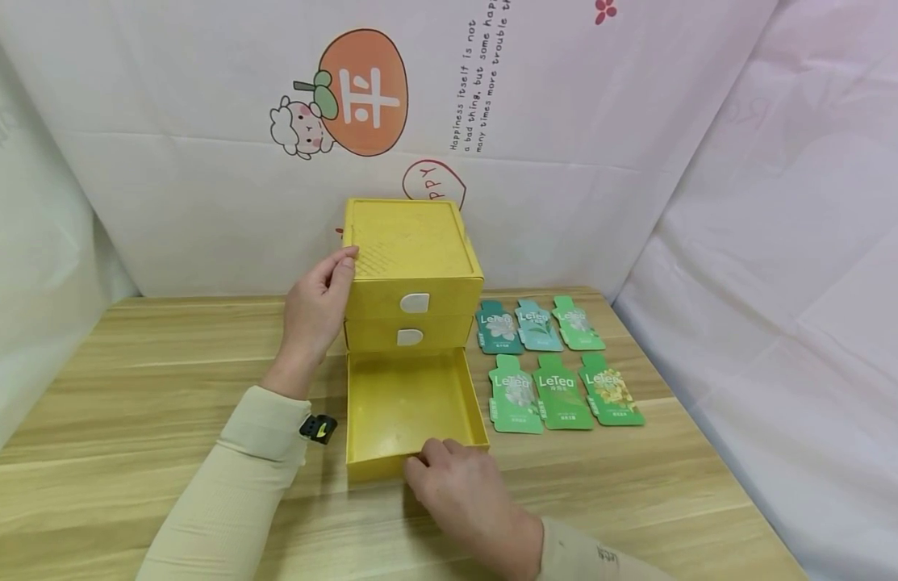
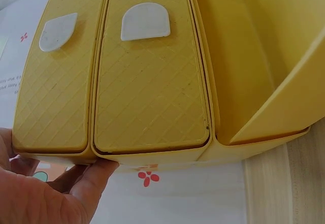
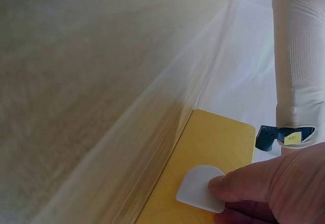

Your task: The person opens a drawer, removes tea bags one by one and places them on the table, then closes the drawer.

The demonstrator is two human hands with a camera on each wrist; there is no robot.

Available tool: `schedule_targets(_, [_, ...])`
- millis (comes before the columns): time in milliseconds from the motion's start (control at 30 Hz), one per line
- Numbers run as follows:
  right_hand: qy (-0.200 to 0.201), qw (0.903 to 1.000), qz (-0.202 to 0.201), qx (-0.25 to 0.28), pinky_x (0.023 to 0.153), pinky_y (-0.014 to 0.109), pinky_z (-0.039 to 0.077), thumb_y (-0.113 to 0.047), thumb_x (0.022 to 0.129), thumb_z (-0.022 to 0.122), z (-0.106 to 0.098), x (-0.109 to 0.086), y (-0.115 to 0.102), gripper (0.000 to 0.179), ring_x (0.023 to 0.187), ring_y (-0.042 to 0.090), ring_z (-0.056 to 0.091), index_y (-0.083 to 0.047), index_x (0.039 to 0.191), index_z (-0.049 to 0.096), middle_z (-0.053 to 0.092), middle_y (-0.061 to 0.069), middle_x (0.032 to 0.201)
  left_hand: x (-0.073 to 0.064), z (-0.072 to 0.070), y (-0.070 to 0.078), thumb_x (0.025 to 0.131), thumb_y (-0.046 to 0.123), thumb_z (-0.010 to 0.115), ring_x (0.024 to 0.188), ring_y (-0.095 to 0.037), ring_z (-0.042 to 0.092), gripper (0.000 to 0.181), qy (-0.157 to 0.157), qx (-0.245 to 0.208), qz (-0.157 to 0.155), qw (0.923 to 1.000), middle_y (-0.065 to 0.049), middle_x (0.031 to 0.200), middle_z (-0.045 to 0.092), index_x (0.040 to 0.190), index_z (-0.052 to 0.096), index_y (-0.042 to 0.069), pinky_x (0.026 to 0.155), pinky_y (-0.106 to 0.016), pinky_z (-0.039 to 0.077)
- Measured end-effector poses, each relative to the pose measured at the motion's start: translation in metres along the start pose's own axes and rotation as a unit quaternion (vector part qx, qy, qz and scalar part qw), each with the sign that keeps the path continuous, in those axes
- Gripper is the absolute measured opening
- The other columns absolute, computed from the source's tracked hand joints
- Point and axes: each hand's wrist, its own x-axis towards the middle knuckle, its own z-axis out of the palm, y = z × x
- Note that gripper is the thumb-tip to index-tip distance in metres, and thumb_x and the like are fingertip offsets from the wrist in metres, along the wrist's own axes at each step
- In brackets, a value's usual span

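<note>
A yellow drawer box (image 1: 412, 238) with three stacked drawers and white tabs stands on the table. Its bottom drawer (image 1: 408, 407) is pulled out toward me, and nothing lies inside. My left hand (image 1: 316, 311) holds the upper left corner of the box, its thumb (image 2: 96, 183) against the side in the left wrist view. At the front of the pulled-out drawer, my right hand (image 1: 466, 496) grips the front panel. The thumb rests on the white tab (image 3: 200, 188) there, while the fingers hook over the upper edge.
Several flat LeTea packets (image 1: 562, 391) in green and teal lie in two rows on the wooden table (image 1: 165, 387), right of the box. A printed white cloth (image 1: 216, 202) hangs behind, with more white cloth (image 1: 775, 242) at the sides.
</note>
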Motion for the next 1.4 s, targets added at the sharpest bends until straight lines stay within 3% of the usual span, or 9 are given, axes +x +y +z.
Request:
schedule_targets(367, [-0.006,0.9999,0.012,-0.007,0.042,0.023,0.034,0.001,0.084,0.075,0.008,0.011,0.006,0.024,0.054,0.009,0.046,-0.017,0.074,0.064,0.054,-0.002,0.069,-0.001,0.000,0.001,0.111,0.049,0.041,0.062,-0.017,0.040,0.048,0.000,0.003,0.008,1.0000,-0.003,0.078,0.048,0.145,0.064,0.026,0.062,-0.033,0.036])
schedule_targets(767, [0.002,0.9996,0.022,-0.020,0.040,0.024,0.036,0.003,0.085,0.073,0.018,0.022,0.013,0.025,0.054,0.009,0.048,-0.018,0.072,0.064,0.055,-0.002,0.068,-0.002,0.000,0.000,0.110,0.049,0.041,0.066,-0.021,0.042,0.049,0.001,0.001,0.005,1.0000,-0.004,0.079,0.050,0.146,0.064,0.024,0.064,-0.034,0.037])
schedule_targets(1067, [-0.029,0.9986,0.035,-0.029,0.043,0.026,0.041,-0.001,0.088,0.075,0.025,0.031,0.018,0.019,0.058,0.011,0.051,-0.018,0.079,0.071,0.059,-0.001,0.072,-0.004,0.000,0.000,0.110,0.050,0.041,0.068,-0.023,0.044,0.050,0.001,-0.003,0.002,1.0000,-0.006,0.082,0.053,0.147,0.063,0.024,0.067,-0.035,0.040])
schedule_targets(1400, [-0.034,0.9977,0.043,-0.040,0.043,0.028,0.046,-0.002,0.089,0.074,0.028,0.037,0.021,0.017,0.060,0.012,0.055,-0.019,0.083,0.074,0.062,-0.001,0.075,-0.004,0.001,-0.001,0.110,0.051,0.041,0.063,-0.022,0.042,0.050,0.006,0.003,0.003,1.0000,-0.004,0.080,0.053,0.146,0.064,0.025,0.062,-0.034,0.038])
